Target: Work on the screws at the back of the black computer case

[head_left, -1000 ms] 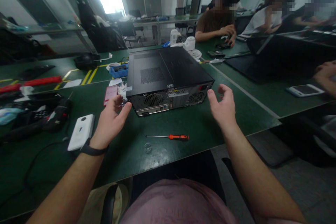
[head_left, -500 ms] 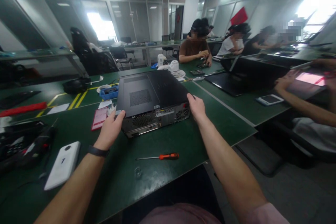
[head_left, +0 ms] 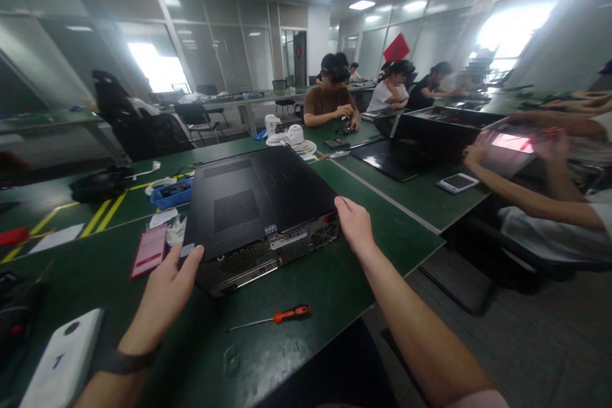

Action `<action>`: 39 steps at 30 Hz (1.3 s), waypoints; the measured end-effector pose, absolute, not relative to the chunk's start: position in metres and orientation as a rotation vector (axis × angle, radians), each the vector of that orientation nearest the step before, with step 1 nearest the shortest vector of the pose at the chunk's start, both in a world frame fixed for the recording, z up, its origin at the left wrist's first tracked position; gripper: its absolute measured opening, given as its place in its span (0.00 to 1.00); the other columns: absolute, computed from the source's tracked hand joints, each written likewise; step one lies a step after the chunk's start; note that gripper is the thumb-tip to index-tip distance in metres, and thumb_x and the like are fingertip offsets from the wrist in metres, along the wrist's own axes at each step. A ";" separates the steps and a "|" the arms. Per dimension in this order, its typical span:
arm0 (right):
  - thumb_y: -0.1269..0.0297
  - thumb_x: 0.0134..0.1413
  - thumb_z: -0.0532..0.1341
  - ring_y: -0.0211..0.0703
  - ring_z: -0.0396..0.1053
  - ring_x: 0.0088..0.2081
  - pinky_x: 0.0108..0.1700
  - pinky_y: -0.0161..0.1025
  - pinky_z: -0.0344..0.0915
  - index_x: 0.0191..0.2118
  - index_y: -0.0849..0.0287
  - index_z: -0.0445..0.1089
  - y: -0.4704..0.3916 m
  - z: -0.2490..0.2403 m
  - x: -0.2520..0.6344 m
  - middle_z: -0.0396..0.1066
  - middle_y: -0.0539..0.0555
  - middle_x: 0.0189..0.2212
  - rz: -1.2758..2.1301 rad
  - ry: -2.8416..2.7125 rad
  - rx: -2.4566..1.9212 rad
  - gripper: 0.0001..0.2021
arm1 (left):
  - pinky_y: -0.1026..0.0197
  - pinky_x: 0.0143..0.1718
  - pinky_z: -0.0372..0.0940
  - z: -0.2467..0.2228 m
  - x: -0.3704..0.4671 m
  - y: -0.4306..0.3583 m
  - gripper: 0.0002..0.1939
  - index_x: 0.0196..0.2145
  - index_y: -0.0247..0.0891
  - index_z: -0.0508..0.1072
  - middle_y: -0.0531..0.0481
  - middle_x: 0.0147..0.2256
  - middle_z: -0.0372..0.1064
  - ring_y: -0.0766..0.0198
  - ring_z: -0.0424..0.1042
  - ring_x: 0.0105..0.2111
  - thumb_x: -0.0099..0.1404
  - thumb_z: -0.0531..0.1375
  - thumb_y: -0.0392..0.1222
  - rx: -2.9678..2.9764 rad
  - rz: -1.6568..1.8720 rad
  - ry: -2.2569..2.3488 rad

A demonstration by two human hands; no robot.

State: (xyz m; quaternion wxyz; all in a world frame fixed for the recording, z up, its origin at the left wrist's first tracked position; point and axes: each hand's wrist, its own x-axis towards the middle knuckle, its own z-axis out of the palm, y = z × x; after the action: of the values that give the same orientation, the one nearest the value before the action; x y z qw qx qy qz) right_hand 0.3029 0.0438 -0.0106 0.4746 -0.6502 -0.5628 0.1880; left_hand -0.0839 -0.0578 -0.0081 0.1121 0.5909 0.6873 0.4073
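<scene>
A black desktop computer case (head_left: 282, 188) lies flat on the green table, its rear panel with ports and vent grilles facing me. At its near left corner, my left hand (head_left: 165, 290) grips the side, thumb on the top edge and fingers mostly hidden. My right hand (head_left: 354, 223) holds the near right corner in the same manner. An orange and black screwdriver (head_left: 291, 313) rests in front of the case, its shaft pointing left. Close to its tip is a small clear object (head_left: 231, 360) that I cannot make out.
Left of the case are a pink-and-white card (head_left: 149, 252), a blue tray (head_left: 172, 194) and a white device marked 1 (head_left: 62, 357). White fans (head_left: 294, 139) stand behind it. To the right, a co-worker's hands (head_left: 478, 150) are beside another open case (head_left: 430, 131) and a phone (head_left: 458, 183).
My view has swung right and up, so everything sits further left and lower. Both hands keep their hold on the computer case, which shows no clear movement against the screwdriver.
</scene>
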 end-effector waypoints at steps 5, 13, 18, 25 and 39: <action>0.46 0.65 0.55 0.57 0.78 0.52 0.54 0.48 0.70 0.47 0.49 0.83 0.027 -0.009 0.329 0.83 0.52 0.49 0.429 -1.335 -1.601 0.22 | 0.46 0.61 0.69 -0.004 -0.058 -0.061 0.29 0.56 0.42 0.75 0.44 0.54 0.79 0.46 0.76 0.56 0.69 0.55 0.64 1.662 1.115 1.934; 0.46 0.62 0.56 0.59 0.78 0.53 0.54 0.47 0.70 0.46 0.53 0.83 0.044 -0.011 0.389 0.84 0.55 0.47 0.342 -1.201 -1.659 0.22 | 0.52 0.46 0.72 0.005 0.005 -0.029 0.27 0.52 0.39 0.75 0.43 0.48 0.81 0.47 0.80 0.48 0.71 0.54 0.64 1.744 1.056 1.857; 0.46 0.62 0.55 0.59 0.77 0.53 0.54 0.46 0.70 0.45 0.55 0.83 0.066 -0.014 0.440 0.83 0.55 0.47 0.293 -1.095 -1.716 0.23 | 0.54 0.43 0.70 0.009 0.057 -0.002 0.24 0.50 0.41 0.74 0.43 0.44 0.82 0.49 0.80 0.44 0.72 0.52 0.61 1.823 1.021 1.809; 0.51 0.70 0.63 0.50 0.75 0.52 0.55 0.52 0.74 0.54 0.58 0.74 0.103 -0.008 0.505 0.75 0.57 0.54 0.282 -1.012 -1.881 0.17 | 0.55 0.42 0.68 0.008 0.127 0.045 0.19 0.43 0.42 0.73 0.43 0.40 0.81 0.50 0.79 0.42 0.73 0.53 0.60 1.862 0.970 1.763; 0.55 0.69 0.64 0.50 0.74 0.53 0.54 0.53 0.75 0.60 0.58 0.70 0.167 0.006 0.569 0.72 0.59 0.58 0.106 -1.062 -2.049 0.19 | 0.49 0.51 0.70 0.012 0.200 0.119 0.27 0.48 0.38 0.73 0.32 0.49 0.80 0.43 0.79 0.52 0.73 0.53 0.65 1.798 0.959 1.746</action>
State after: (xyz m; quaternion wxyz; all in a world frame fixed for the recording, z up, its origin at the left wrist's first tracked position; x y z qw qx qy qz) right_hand 0.5689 0.1666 0.0059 0.4040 -0.8114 -0.4204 0.0418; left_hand 0.1998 0.1189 0.0121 0.2273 0.6525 0.6336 0.3480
